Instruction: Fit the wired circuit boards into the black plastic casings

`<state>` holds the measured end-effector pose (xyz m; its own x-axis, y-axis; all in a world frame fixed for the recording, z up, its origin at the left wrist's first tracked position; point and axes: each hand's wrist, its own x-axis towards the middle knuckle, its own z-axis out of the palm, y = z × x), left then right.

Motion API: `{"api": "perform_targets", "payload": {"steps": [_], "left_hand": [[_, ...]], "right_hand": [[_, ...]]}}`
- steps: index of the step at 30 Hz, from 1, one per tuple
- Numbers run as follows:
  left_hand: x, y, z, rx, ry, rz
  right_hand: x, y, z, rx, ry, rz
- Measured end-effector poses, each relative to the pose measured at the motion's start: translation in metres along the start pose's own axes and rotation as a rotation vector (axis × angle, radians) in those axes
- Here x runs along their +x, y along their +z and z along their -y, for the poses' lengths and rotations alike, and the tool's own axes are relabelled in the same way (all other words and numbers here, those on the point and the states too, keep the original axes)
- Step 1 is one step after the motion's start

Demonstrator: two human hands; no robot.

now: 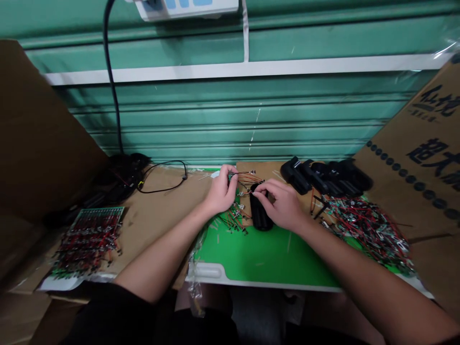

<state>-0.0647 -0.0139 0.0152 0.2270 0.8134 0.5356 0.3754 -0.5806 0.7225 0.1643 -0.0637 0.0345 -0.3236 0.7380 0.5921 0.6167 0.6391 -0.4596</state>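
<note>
My left hand [221,192] is closed by the far edge of a green board [269,256], thumb and fingers pinching a small wired circuit board [230,178]. Thin red and black wires run from it toward the right. My right hand [282,203] is closed in a pinch on a thin wire end [253,192], just over a black cylindrical housing [260,215]. That housing lies on the green board, its upper part partly covered by my fingers. Several small wired parts [235,220] spread out below my left hand.
Several black housings [323,176] stand at the back right, above a tangled heap of wired parts [373,232]. On the left are a panel of wired boards [89,239] and a black cable [161,190]. Cardboard walls [413,158] flank the bench, and a power strip [190,9] hangs above.
</note>
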Motion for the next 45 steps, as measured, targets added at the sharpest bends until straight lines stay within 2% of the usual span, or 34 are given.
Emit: {"api": "perform_targets", "payload": {"steps": [6,9,12,17,19,23,32,39,45], "left_hand": [[0.001,-0.003,-0.011,0.086,0.118,0.043],[0.000,-0.005,-0.016,0.069,0.128,0.113],[-0.002,-0.004,-0.017,-0.003,0.055,0.176],[-0.003,0.006,-0.014,-0.332,-0.217,0.207],[-0.002,0.007,-0.016,-0.430,-0.286,0.215],[0.001,0.005,-0.022,-0.496,-0.296,0.213],[0.000,-0.001,-0.023,-0.444,-0.248,0.270],[0.001,0.003,-0.024,-0.401,-0.169,0.211],[0.005,0.008,-0.011,-0.530,-0.230,0.130]], "right_hand": [[-0.002,0.001,-0.002,-0.044,-0.045,-0.008],[-0.003,0.000,-0.004,-0.063,-0.042,0.008],[-0.003,0.000,-0.006,-0.040,-0.026,0.034],[-0.002,-0.002,-0.005,0.034,0.021,0.058],[-0.001,-0.002,-0.004,0.056,0.026,0.047],[-0.001,-0.003,-0.003,0.072,0.030,0.026],[-0.002,-0.005,-0.003,0.076,0.011,0.073],[-0.002,-0.004,0.001,0.080,-0.011,0.066],[-0.002,-0.003,0.002,0.017,-0.128,0.011]]}}
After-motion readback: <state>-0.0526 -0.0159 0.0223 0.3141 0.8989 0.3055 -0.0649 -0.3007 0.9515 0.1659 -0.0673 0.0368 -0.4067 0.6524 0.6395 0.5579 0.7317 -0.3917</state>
